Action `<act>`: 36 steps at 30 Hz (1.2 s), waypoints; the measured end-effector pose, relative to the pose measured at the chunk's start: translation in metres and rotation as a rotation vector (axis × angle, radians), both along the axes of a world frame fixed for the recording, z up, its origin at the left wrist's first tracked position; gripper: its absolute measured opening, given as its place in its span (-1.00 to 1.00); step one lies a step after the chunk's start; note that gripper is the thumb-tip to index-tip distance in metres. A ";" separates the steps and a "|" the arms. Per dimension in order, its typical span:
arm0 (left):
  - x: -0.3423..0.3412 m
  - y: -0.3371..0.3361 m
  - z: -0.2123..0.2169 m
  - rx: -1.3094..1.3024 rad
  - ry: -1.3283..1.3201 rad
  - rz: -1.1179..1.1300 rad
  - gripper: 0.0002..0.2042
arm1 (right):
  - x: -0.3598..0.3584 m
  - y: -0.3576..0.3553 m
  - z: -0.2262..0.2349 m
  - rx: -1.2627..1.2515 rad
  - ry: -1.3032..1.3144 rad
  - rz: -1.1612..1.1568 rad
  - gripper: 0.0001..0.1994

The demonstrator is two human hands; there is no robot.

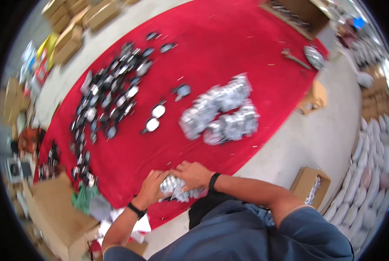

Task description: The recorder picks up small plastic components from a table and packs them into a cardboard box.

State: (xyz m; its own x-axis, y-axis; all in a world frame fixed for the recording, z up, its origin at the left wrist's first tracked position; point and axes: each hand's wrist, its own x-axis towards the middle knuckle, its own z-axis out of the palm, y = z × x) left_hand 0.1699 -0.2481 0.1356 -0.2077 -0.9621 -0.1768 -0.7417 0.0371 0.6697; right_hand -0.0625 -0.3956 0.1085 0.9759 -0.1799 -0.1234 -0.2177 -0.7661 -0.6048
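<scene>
Close to my body, at the near edge of a red carpet (194, 56), both hands grip a plastic-wrapped bundle (173, 187) of silvery pieces. My left hand (151, 187) is closed on its left side and my right hand (194, 175) curls over its top right. What the pieces inside are, I cannot make out. Beyond my hands lie more clear-plastic packs (218, 106) of silvery pieces. Two round mirrors (155, 117) with black backs rest left of those packs, and a darker one (182, 90) sits above them. Motion blurs the picture somewhat.
A large heap of loose round mirrors (107, 91) spreads over the carpet's left side. Cardboard boxes stand at the near left (57, 209), near right (309, 187) and far right (299, 17). A hammer-like tool (296, 58) lies far right. Wrapped packs (364, 174) are stacked along the right.
</scene>
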 end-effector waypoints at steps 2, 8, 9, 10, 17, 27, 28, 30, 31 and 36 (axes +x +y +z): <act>-0.030 -0.013 0.010 -0.041 -0.037 -0.078 -0.11 | -0.039 0.002 0.008 -0.039 -0.045 -0.057 -0.08; -0.177 -0.099 0.056 -0.109 -0.057 -0.348 -0.13 | -0.214 -0.008 0.056 -0.115 -0.070 -0.389 -0.06; -0.210 -0.112 0.066 -0.119 -0.070 -0.409 -0.13 | -0.247 -0.008 0.062 -0.125 -0.083 -0.449 -0.06; -0.243 -0.122 0.074 -0.134 -0.099 -0.450 -0.14 | -0.279 -0.006 0.065 -0.165 -0.092 -0.488 -0.10; -0.496 -0.189 0.113 -0.225 -0.084 -0.864 -0.17 | -0.516 0.039 0.091 -0.278 -0.068 -0.917 -0.19; -0.814 -0.227 0.135 -0.258 -0.052 -1.385 -0.18 | -0.760 0.117 0.112 -0.258 0.008 -1.436 -0.18; -0.835 -0.231 0.130 -0.269 -0.017 -1.438 -0.19 | -0.773 0.121 0.108 -0.236 0.010 -1.482 -0.20; -0.886 -0.244 0.111 -0.267 -0.002 -1.512 -0.18 | -0.807 0.127 0.104 -0.218 0.029 -1.552 -0.21; -0.910 -0.250 0.101 -0.270 0.015 -1.565 -0.18 | -0.823 0.130 0.099 -0.206 0.051 -1.602 -0.22; -1.047 -0.260 0.104 -0.241 0.023 -1.698 -0.15 | -0.922 0.141 0.118 -0.216 0.115 -1.801 -0.25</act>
